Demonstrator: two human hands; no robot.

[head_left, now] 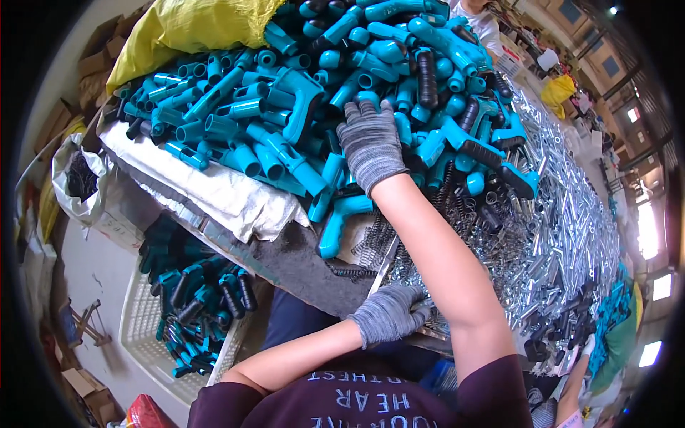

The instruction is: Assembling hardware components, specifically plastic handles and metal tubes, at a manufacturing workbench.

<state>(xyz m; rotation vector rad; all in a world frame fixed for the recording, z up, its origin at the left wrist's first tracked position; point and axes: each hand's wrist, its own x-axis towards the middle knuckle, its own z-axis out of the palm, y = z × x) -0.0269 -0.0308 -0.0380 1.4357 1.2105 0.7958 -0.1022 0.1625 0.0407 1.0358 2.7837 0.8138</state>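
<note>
My right hand [373, 143], in a grey knit glove, reaches across to a heap of teal plastic tool-handle shells [246, 107]. Its fingers are apart and rest over the teal pieces; the fingertips are partly hidden among them. My left hand [389, 314], gloved alike, is low at the near table edge with its fingers curled in. What it holds, if anything, is hidden. A narrow metal strip [385, 265] stands right by it. Black coil springs [378, 239] and a pistol-shaped teal handle [342, 220] lie between the two hands.
A large heap of shiny metal pins [571, 207] covers the right side. A yellow sack [193, 32] lies at the back left, a white cloth [214, 189] along the edge. Below left stands a cream basket [135, 314] of teal-and-black parts. Another person [481, 25] is at the far side.
</note>
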